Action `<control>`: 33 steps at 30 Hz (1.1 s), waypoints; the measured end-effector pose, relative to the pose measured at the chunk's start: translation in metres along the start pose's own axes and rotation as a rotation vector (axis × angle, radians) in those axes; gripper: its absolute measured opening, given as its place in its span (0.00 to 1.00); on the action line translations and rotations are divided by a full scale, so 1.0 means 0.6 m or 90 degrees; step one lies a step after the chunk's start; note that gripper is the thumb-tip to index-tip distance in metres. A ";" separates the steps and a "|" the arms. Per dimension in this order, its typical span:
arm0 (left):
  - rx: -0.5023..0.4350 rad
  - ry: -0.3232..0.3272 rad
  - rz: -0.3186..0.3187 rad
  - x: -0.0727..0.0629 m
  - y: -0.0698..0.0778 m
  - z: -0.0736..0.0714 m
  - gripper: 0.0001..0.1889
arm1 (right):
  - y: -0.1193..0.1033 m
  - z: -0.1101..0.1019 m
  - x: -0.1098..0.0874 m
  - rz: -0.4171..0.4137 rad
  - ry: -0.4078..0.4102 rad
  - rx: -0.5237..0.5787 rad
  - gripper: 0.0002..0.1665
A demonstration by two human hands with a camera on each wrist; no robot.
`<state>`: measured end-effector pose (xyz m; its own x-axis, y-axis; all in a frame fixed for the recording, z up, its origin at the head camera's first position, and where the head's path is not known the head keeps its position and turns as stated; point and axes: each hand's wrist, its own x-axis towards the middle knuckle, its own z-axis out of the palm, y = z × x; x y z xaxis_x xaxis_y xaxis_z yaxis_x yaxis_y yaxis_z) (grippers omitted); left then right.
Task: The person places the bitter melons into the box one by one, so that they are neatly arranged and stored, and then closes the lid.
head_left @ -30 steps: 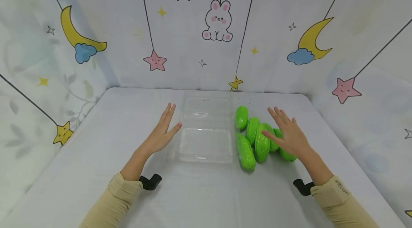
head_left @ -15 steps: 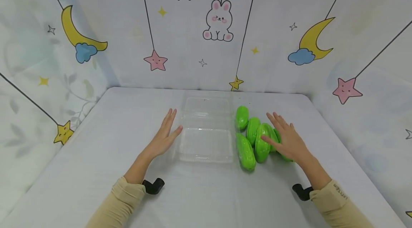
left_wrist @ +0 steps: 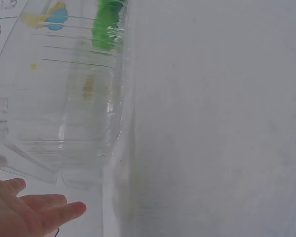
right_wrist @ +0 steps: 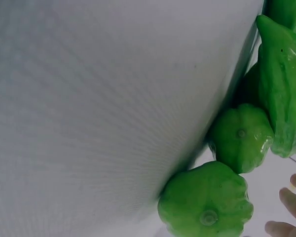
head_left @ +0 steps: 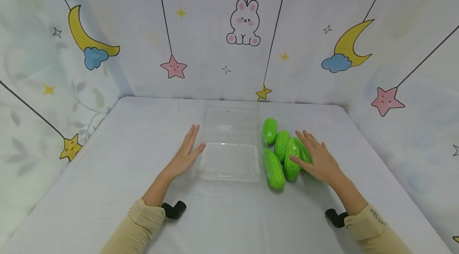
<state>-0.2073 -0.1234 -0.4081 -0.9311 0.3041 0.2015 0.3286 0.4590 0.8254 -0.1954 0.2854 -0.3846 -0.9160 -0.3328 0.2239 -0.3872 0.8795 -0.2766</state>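
Left hand [head_left: 184,154] lies flat, steadying the clear box [head_left: 231,142]; right hand [head_left: 319,158] rests open-fingered on the green gourds [head_left: 283,152] beside the box.

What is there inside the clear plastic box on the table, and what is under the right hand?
The clear plastic box looks empty; only the table shows through it. The right hand lies flat over the green vegetables; those beneath its palm are hidden.

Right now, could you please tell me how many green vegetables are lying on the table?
4 clearly show: one farthest back, one just behind the pile's middle, one under the right hand's thumb, one nearest the clear tray. More may be hidden beneath the right hand.
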 end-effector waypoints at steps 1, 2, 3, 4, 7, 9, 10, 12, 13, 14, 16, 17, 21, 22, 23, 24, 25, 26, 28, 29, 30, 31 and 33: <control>-0.002 0.001 0.001 0.000 -0.001 0.001 0.35 | 0.000 0.000 0.000 0.000 -0.001 0.001 0.48; -0.004 0.002 0.001 0.000 -0.001 0.003 0.35 | 0.000 0.001 -0.001 0.001 -0.002 0.003 0.48; -0.004 0.003 0.002 0.000 -0.002 0.004 0.35 | 0.000 0.001 -0.001 0.004 -0.006 0.003 0.49; -0.006 0.004 0.003 0.000 -0.003 0.005 0.35 | 0.001 0.003 -0.001 0.007 -0.011 0.003 0.49; -0.008 0.001 0.004 0.001 -0.006 0.009 0.34 | 0.000 0.006 -0.001 0.019 -0.033 0.005 0.50; -0.014 -0.002 0.003 0.001 -0.006 0.011 0.34 | -0.001 0.007 -0.002 0.027 -0.047 -0.001 0.50; -0.017 -0.003 0.001 0.001 -0.006 0.012 0.34 | -0.002 0.007 -0.002 0.027 -0.052 -0.003 0.50; -0.023 -0.006 -0.003 0.001 -0.006 0.014 0.34 | -0.004 0.008 -0.002 0.028 -0.061 -0.008 0.50; -0.027 -0.007 -0.006 0.001 -0.006 0.015 0.34 | -0.004 0.008 -0.002 0.028 -0.064 -0.009 0.50; -0.028 -0.008 -0.009 0.000 -0.006 0.015 0.34 | -0.005 0.008 -0.002 0.028 -0.067 -0.009 0.50; -0.030 -0.010 -0.015 0.000 -0.006 0.018 0.34 | -0.006 0.009 -0.003 0.031 -0.073 -0.006 0.51; -0.030 -0.010 -0.015 0.000 -0.006 0.019 0.34 | -0.007 0.009 -0.003 0.034 -0.077 -0.005 0.51; -0.028 -0.015 -0.013 0.001 -0.010 0.022 0.35 | -0.009 0.011 -0.005 0.056 -0.094 -0.003 0.52; -0.029 -0.016 -0.012 0.001 -0.011 0.023 0.35 | -0.010 0.011 -0.005 0.062 -0.098 -0.003 0.52; -0.029 -0.018 -0.012 0.001 -0.012 0.024 0.35 | -0.010 0.011 -0.006 0.066 -0.102 -0.005 0.53; -0.030 -0.019 -0.013 0.001 -0.013 0.024 0.35 | -0.010 0.011 -0.007 0.069 -0.105 -0.007 0.53; -0.031 -0.020 -0.016 0.000 -0.014 0.025 0.35 | -0.011 0.011 -0.007 0.069 -0.107 -0.012 0.54; -0.031 -0.022 -0.018 0.000 -0.014 0.026 0.35 | -0.011 0.012 -0.007 0.070 -0.109 -0.014 0.55; -0.034 -0.023 -0.022 0.000 -0.015 0.026 0.35 | -0.011 0.013 -0.008 0.068 -0.108 -0.019 0.55; -0.033 -0.023 -0.024 0.000 -0.015 0.027 0.35 | -0.010 0.014 -0.008 0.068 -0.107 -0.021 0.56; -0.031 -0.023 -0.024 -0.001 -0.015 0.027 0.35 | -0.010 0.015 -0.008 0.065 -0.106 -0.023 0.56; -0.032 -0.023 -0.025 -0.001 -0.014 0.027 0.35 | -0.009 0.015 -0.009 0.061 -0.104 -0.024 0.57; -0.031 -0.021 -0.025 -0.002 -0.014 0.028 0.35 | -0.009 0.016 -0.009 0.056 -0.101 -0.026 0.58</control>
<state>-0.2066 -0.1137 -0.4241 -0.9369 0.3151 0.1516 0.2833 0.4301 0.8572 -0.1892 0.2793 -0.3936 -0.9526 -0.3002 0.0494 -0.3028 0.9196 -0.2504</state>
